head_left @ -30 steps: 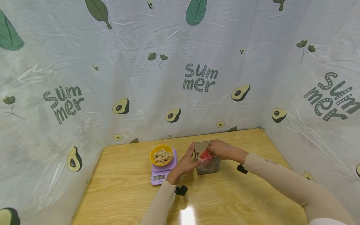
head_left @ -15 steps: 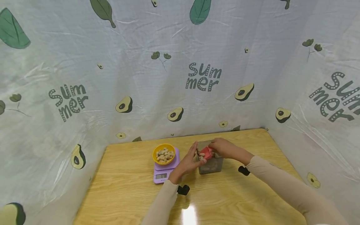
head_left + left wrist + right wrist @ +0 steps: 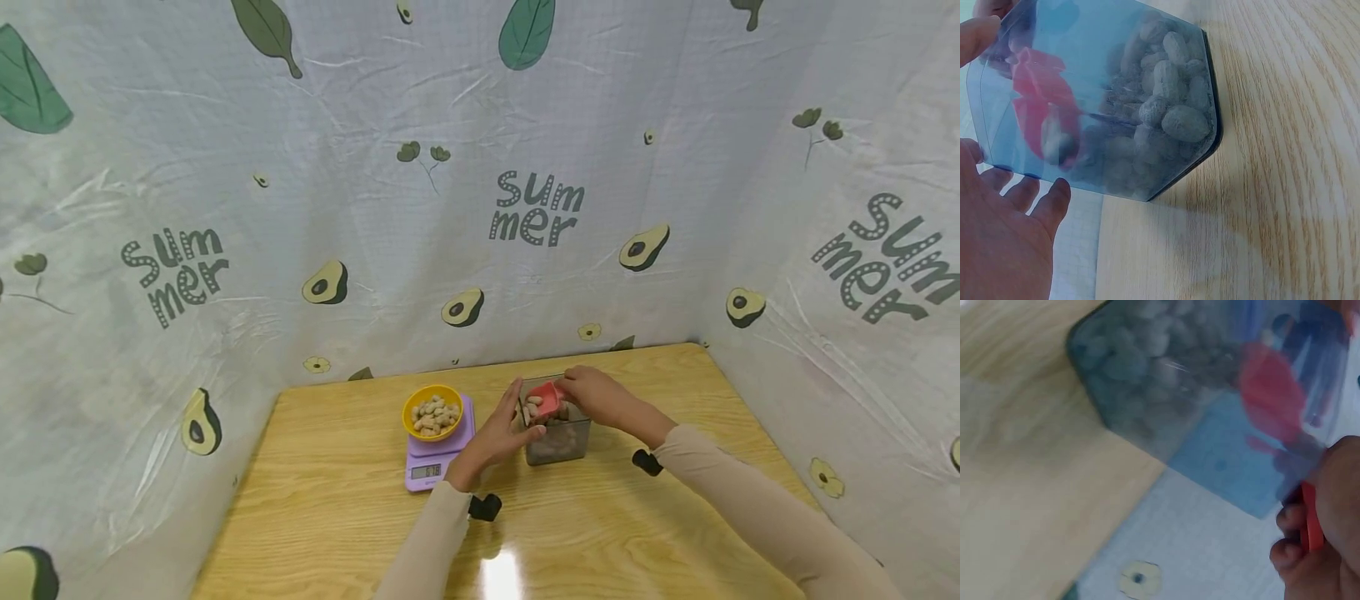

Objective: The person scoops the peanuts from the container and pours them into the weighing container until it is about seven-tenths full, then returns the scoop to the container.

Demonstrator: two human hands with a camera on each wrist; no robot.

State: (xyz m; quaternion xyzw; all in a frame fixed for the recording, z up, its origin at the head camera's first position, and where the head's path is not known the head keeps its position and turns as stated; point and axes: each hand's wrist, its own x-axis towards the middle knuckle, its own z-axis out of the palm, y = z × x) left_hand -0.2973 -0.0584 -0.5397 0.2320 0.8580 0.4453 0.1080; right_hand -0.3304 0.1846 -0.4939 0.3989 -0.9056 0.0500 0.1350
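A clear grey plastic container (image 3: 557, 447) holds peanuts (image 3: 1169, 94), which show through its wall in both wrist views. My left hand (image 3: 497, 433) holds its left side, fingers along one wall and thumb over the front rim. My right hand (image 3: 597, 395) reaches over the right rim and grips the red handle (image 3: 1312, 519) of a scoop. The scoop (image 3: 549, 398) is tilted inside the container's upper part, with a few peanuts in it. To the left, a yellow bowl (image 3: 408, 419) of peanuts sits on a purple kitchen scale (image 3: 437, 448).
The scale's display (image 3: 426, 472) seems to read 678, with any decimal point too small to make out. Under everything is a wood-grain table (image 3: 330, 492). A printed cloth (image 3: 390, 333) hangs behind the table and along both sides.
The scoop has risen from the peanuts toward the container's rim and tilted, now showing peanuts in it. The left hand stays at the container. The bowl and scale have not moved.
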